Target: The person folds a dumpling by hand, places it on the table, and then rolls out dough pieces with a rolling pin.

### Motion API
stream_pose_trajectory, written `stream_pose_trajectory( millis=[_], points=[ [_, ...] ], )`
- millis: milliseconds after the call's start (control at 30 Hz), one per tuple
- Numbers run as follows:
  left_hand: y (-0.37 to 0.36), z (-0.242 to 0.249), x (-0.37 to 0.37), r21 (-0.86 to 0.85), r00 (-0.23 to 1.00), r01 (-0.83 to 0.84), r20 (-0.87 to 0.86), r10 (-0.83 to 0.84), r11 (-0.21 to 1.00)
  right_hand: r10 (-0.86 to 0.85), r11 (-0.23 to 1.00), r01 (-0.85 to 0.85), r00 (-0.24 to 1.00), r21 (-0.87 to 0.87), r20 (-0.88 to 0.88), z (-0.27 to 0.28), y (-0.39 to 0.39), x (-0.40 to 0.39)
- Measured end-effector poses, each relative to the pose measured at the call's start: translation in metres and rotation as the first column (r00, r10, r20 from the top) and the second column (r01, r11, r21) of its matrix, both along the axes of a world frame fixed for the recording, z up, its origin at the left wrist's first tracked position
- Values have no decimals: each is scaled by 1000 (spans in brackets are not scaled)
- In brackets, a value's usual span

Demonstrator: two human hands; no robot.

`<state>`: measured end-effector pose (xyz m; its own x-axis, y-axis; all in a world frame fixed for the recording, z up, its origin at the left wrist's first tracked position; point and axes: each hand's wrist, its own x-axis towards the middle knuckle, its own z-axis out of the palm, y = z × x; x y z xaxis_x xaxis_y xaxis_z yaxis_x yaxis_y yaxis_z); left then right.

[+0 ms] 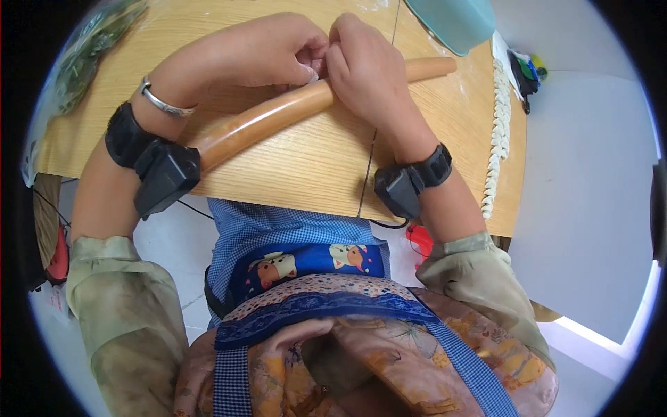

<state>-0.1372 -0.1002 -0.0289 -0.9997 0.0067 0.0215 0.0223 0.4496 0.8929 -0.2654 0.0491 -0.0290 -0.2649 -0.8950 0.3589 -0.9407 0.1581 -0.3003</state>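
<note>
My left hand (299, 52), with a silver bracelet at its wrist, is closed in a pinch over the wooden table (292, 177). Against it, knuckles up, my right hand (365, 69) is curled with its fingertips hidden. A small whitish bit shows by my left thumb; whether it is dough or a nail I cannot make out. Under my hands a long wooden rolling pin (271, 117) lies slantwise on the tabletop, passing below my right hand. What my fingers pinch, if anything, is hidden.
Along the table's right side runs a row of overlapping pale dough pieces (499, 132). A teal bowl (458, 24) stands at the far edge, and a plastic bag of greens (90, 59) lies at the far left. A seam crosses the tabletop.
</note>
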Motion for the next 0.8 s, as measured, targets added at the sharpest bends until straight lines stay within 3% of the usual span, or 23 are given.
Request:
stream_pose_trajectory(
  millis=[167, 300, 400, 500, 567, 800],
  points=[
    [4, 4, 1, -132, 1000, -25, -20, 22, 991, 89, 996, -88, 987, 13, -135, 2, 52, 13],
    [8, 9, 3, -176, 999, -17, -44, 9, 984, 98, 994, -95, 992, 47, -73, 6, 84, 23],
    [13, 17, 4, -253, 999, 42, 31, -35, 966, 104, 994, -103, 993, 20, -60, 4, 83, 22],
    [16, 14, 3, -212, 998, 69, 24, -65, 975, 92, 996, -91, 992, 16, -87, 3, 79, 22],
    [18, 13, 5, 35, 992, 12, 129, -16, 999, 101, 995, -101, 990, 8, -100, 2, 73, 19],
    [12, 14, 7, 59, 989, -45, 146, 36, 997, 107, 994, -111, 980, -16, -169, -2, 30, 3]
  ],
)
